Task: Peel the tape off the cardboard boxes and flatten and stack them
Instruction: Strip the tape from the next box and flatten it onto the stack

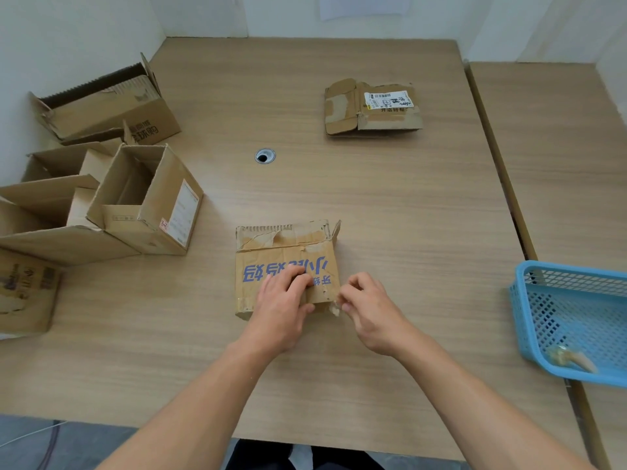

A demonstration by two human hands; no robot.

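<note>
A small cardboard box (271, 256) with blue printed characters lies near the table's front middle, with torn tape along its far edge. My left hand (281, 307) rests on its near part, fingers curled against the cardboard and holding it down. At the box's near right corner my right hand (366, 307) pinches a scrap of tape (336, 310). A flattened box (373, 108) with a white shipping label lies far right on the table.
Several open, unflattened boxes (146, 198) crowd the table's left side, one more (27, 293) at the left front edge. A blue plastic basket (576, 320) with crumpled tape inside sits at the right. A cable hole (265, 156) marks the table (407, 205) centre.
</note>
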